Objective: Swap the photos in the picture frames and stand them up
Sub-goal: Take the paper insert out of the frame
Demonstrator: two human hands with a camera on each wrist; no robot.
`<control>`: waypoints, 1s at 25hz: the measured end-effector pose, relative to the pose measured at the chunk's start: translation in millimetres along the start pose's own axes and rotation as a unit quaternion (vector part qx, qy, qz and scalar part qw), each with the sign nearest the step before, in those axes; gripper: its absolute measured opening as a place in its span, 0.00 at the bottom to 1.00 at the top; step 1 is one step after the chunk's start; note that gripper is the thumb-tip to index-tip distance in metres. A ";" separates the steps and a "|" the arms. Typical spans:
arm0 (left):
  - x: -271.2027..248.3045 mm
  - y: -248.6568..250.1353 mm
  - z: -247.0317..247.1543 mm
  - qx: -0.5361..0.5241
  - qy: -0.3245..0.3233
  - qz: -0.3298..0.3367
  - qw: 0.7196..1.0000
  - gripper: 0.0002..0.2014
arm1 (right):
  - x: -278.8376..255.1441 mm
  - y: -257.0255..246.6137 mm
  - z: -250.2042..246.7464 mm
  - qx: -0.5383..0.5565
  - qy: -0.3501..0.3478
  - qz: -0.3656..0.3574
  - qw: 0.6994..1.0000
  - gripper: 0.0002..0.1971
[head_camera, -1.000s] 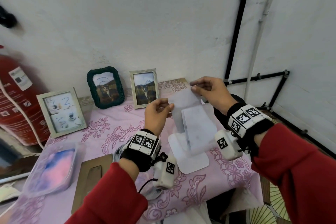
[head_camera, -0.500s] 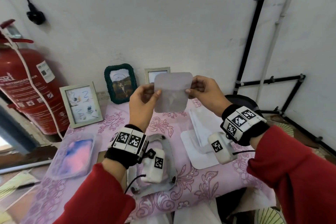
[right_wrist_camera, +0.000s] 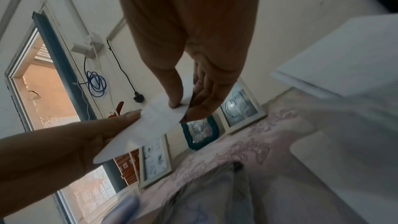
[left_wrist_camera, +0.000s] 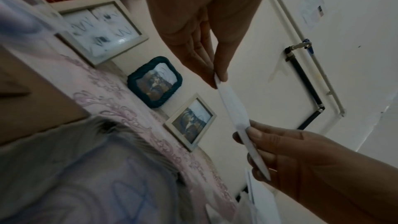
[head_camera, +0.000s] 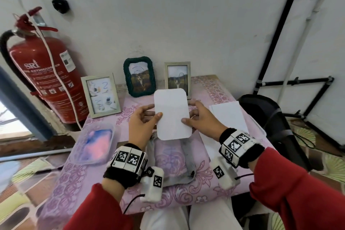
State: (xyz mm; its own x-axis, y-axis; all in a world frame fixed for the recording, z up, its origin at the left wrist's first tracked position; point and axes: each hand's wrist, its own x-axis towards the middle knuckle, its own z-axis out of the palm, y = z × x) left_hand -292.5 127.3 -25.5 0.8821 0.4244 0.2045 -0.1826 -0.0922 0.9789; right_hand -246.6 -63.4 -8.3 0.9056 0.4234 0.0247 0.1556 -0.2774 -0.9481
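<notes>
White card (head_camera: 172, 114) pinched at opposite edges by left hand (head_camera: 142, 124) and right hand (head_camera: 200, 119).

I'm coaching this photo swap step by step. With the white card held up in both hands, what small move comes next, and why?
Probably lower the white rounded-corner card onto the grey open frame lying flat directly beneath. The left hand and right hand pinch its side edges, and it hangs above that frame, blank side up.
</notes>
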 end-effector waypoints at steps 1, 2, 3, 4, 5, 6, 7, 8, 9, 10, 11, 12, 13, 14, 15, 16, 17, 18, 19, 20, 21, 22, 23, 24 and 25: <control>-2.4 -6.2 -4.4 0.001 -0.001 -0.010 1.000 0.18 | -0.7 4.7 5.7 -0.007 0.000 0.004 1.000 0.30; -5.2 -12.5 -8.6 0.006 -0.007 -0.021 1.000 0.19 | -1.2 9.2 10.6 -0.018 -0.001 0.006 1.000 0.33; -8.6 -18.2 -12.6 0.015 -0.015 -0.030 0.999 0.20 | -1.7 13.8 14.4 -0.033 -0.005 0.008 0.999 0.34; -12.1 -23.9 -16.7 0.026 -0.025 -0.038 0.999 0.21 | -2.7 18.0 17.5 -0.049 -0.013 0.011 0.999 0.35; -15.3 -29.1 -20.3 0.039 -0.038 -0.044 0.998 0.22 | -3.9 21.8 18.9 -0.064 -0.022 0.017 0.998 0.36; -18.5 -34.5 -24.7 0.050 -0.051 -0.054 0.996 0.22 | -5.4 25.2 20.4 -0.075 -0.034 0.024 0.996 0.37; -21.6 -39.1 -29.2 0.059 -0.064 -0.064 0.994 0.23 | -7.3 28.3 21.8 -0.085 -0.046 0.032 0.995 0.37; -24.2 -43.5 -33.5 0.069 -0.074 -0.074 0.992 0.23 | -9.2 30.8 22.8 -0.095 -0.056 0.037 0.993 0.38; -26.4 -47.8 -37.7 0.084 -0.080 -0.079 0.990 0.23 | -11.1 32.9 23.6 -0.105 -0.064 0.040 0.992 0.38; -28.7 -51.6 -41.0 0.098 -0.083 -0.082 0.988 0.24 | -12.9 34.6 24.1 -0.114 -0.072 0.041 0.990 0.38; -31.2 -54.9 -43.7 0.106 -0.085 -0.086 0.987 0.24 | -14.6 36.5 24.8 -0.120 -0.081 0.044 0.989 0.37; -33.9 -57.9 -45.3 0.109 -0.086 -0.091 0.986 0.24 | -16.5 38.7 25.5 -0.122 -0.090 0.047 0.987 0.37; -36.4 -60.5 -45.7 0.111 -0.087 -0.095 0.985 0.24 | -18.2 40.9 25.9 -0.127 -0.098 0.049 0.986 0.36; -39.1 -63.1 -46.1 0.116 -0.086 -0.097 0.985 0.24 | -19.7 43.0 26.8 -0.135 -0.106 0.052 0.984 0.36; -41.9 -65.2 -46.3 0.126 -0.084 -0.095 0.984 0.24 | -21.1 45.2 27.7 -0.143 -0.111 0.054 0.982 0.36; -44.4 -66.9 -46.5 0.139 -0.081 -0.090 0.983 0.24 | -22.6 46.9 28.7 -0.150 -0.114 0.056 0.981 0.36; -46.1 -68.5 -46.7 0.153 -0.080 -0.083 0.982 0.24 | -23.4 48.4 29.5 -0.154 -0.116 0.057 0.980 0.36; -47.4 -70.0 -46.8 0.167 -0.080 -0.078 0.980 0.24 | -23.9 50.1 29.9 -0.156 -0.118 0.059 0.979 0.36; -48.2 -71.2 -46.8 0.179 -0.082 -0.077 0.977 0.24 | -23.9 52.1 30.0 -0.158 -0.120 0.061 0.978 0.37; -49.0 -72.1 -46.6 0.188 -0.084 -0.077 0.976 0.24 | -23.8 53.5 29.8 -0.161 -0.122 0.062 0.977 0.37; -49.5 -72.8 -46.3 0.196 -0.085 -0.078 0.974 0.24 | -23.6 55.0 29.5 -0.164 -0.124 0.064 0.977 0.37; -49.9 -72.8 -45.9 0.205 -0.087 -0.077 0.972 0.25 | -23.7 56.1 29.1 -0.166 -0.125 0.065 0.976 0.37; -50.1 -72.8 -45.4 0.218 -0.088 -0.074 0.969 0.25 | -23.8 57.3 28.7 -0.165 -0.126 0.066 0.976 0.38; -50.5 -72.4 -45.1 0.232 -0.088 -0.071 0.966 0.25 | -24.1 58.5 28.7 -0.164 -0.124 0.067 0.976 0.38; -51.3 -71.9 -45.1 0.242 -0.088 -0.069 0.964 0.25 | -24.4 59.7 28.9 -0.163 -0.123 0.066 0.977 0.38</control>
State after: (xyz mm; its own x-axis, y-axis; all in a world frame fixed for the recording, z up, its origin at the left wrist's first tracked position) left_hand -344.2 152.8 -106.2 0.9515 0.3064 0.0276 0.1275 -0.4743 0.8711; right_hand -270.9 -65.4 -74.6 0.8106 0.5480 -0.2064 0.1971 -0.5873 -0.7850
